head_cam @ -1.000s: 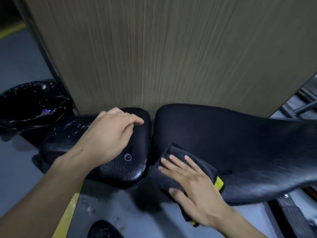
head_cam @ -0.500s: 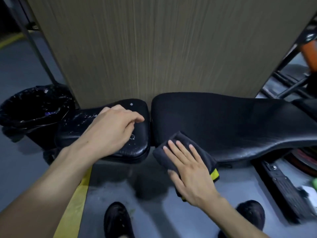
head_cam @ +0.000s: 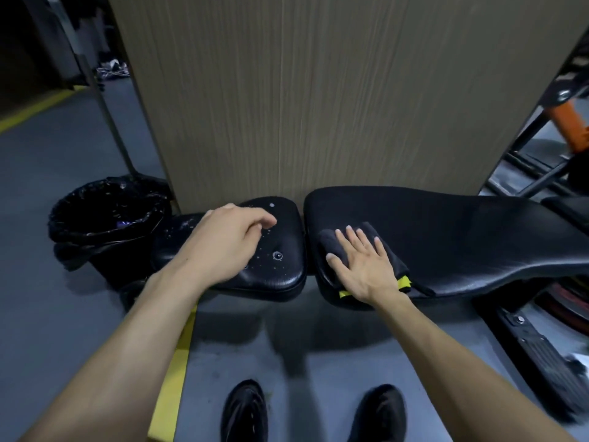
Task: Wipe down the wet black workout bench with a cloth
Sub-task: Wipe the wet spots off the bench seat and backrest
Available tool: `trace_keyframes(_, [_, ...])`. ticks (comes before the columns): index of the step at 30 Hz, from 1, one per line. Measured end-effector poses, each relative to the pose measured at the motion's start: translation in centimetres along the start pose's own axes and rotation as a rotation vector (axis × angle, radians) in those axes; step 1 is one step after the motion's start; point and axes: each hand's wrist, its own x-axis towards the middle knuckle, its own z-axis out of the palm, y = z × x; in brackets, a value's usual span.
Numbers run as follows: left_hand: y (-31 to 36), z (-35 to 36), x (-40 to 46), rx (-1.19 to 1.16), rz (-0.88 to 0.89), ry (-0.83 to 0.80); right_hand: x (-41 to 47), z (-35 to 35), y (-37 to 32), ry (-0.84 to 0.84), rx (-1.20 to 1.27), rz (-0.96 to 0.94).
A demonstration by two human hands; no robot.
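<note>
right hand (head_cam: 365, 264) flat, grip released, pressing cloth (head_cam: 360, 232) on long pad (head_cam: 462, 237) | left hand (head_cam: 229, 240) rests on wet seat pad (head_cam: 280, 269), fingers loosely curled, grasping nothing

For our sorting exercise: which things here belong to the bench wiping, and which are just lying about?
Job: cloth, long bench pad, wet seat pad, right hand, left hand.
Lying about: bin, wooden panel, shoes.
</note>
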Motion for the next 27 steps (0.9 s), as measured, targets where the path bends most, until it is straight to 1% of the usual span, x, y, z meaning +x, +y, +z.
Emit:
trace_keyframes(2, [0.6,0.0,-0.7,0.021,0.000,-0.036,0.2,-0.1,0.0,0.015,-0.001,-0.009])
trace_keyframes(5, [0.9,-1.1,-2.4,0.147,0.011,-0.107,0.1,0.3,0.2,0.028,0.003,-0.035])
trace_keyframes(10, [-1.5,-4.3,-5.6,0.203,-0.035,-0.082,-0.8,0.5,-0.7,0.075,0.060,-0.039])
trace_keyframes(15, [-5.2,-2.8,-7.2,0.166,-0.061,-0.062,-3.9,2.2,-5.3,0.146,0.088,-0.126])
trace_keyframes(18, [-7.1,-1.5,-6.6,0.284,-0.003,-0.156,-5.7,4.6,-9.1,0.182,0.133,-0.199])
trace_keyframes(20, [-7.7,-1.7,-5.5,0.267,0.012,-0.183,-6.0,6.0,-11.2,0.184,0.170,-0.206])
trace_keyframes(23, [-8.3,-2.5,-3.2,0.236,0.039,-0.155,-1.5,5.2,-12.0,0.214,0.141,-0.198])
trace_keyframes(25, [-8.8,-2.8,-2.4,0.219,0.043,-0.143,3.3,3.7,-11.9,0.156,0.121,-0.122])
trace_keyframes(27, [-9.1,-3.0,-2.0,0.210,0.046,-0.139,6.0,2.9,-12.0,0.111,0.129,-0.050])
